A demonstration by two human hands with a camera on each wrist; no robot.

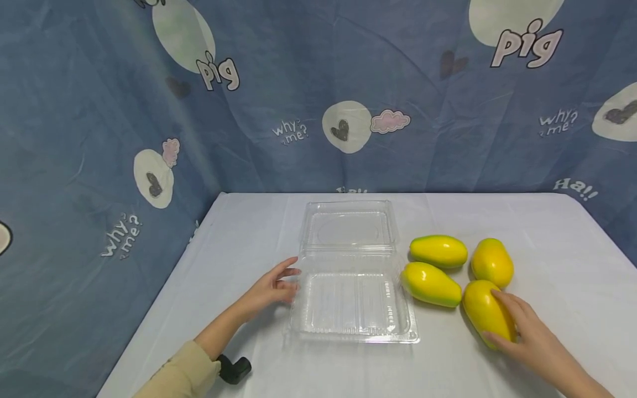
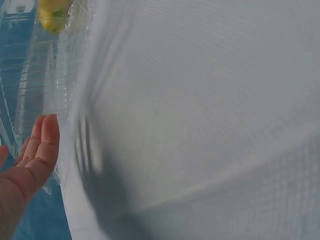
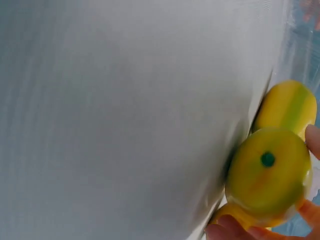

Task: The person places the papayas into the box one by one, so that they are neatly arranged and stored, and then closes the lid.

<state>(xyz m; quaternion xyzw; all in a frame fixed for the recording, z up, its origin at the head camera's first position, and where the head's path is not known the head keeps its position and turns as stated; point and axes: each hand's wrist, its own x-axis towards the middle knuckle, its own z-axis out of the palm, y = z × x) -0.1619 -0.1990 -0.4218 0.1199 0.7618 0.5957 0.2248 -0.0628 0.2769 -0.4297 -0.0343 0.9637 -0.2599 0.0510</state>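
Observation:
My right hand (image 1: 539, 340) grips the nearest of several yellow papayas, with thumb and fingers spread on opposite sides of it. This papaya (image 1: 484, 314) shows a dark green stem spot in the right wrist view, where fingertips (image 3: 232, 225) curve round its lower side. A clear plastic clamshell box (image 1: 355, 336) lies unfolded, its lid (image 1: 348, 226) hinged back away from me. Beside the box's left edge is my left hand (image 1: 272, 286), fingers loosely bent and holding nothing. In the left wrist view its fingers (image 2: 47, 145) overlap the box's side.
Two papayas with green tints, one behind (image 1: 438, 251) and one in front (image 1: 432, 284), lie right of the box. A third (image 1: 492, 262) rests behind the gripped one. A small black object (image 1: 234, 369) sits by the left sleeve. A blue printed curtain (image 1: 278, 66) borders the white table.

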